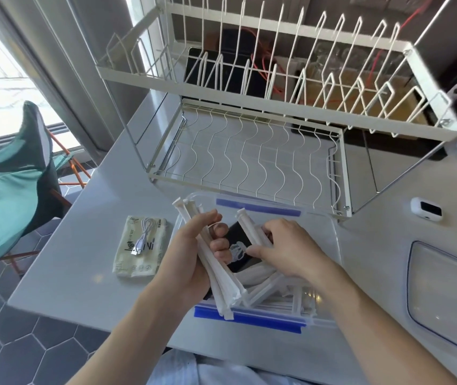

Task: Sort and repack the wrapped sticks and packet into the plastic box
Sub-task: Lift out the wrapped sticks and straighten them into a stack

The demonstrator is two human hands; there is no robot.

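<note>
Plastic box [330, 237]: clear, blue clips front and back, sitting at the counter [96, 279] edge, loose wrapped sticks [271, 298] piled inside.
Left hand [188, 257]: clamped around a bundle of sticks [219, 284], gathered upright over the box, probably to square them up.
Right hand [285, 248]: fingers curled, pinching one stick [252, 232] beside a black packet [238, 245].
Cream packet [142, 245]: lying left of the box, white cable [144, 236] on top.
</note>
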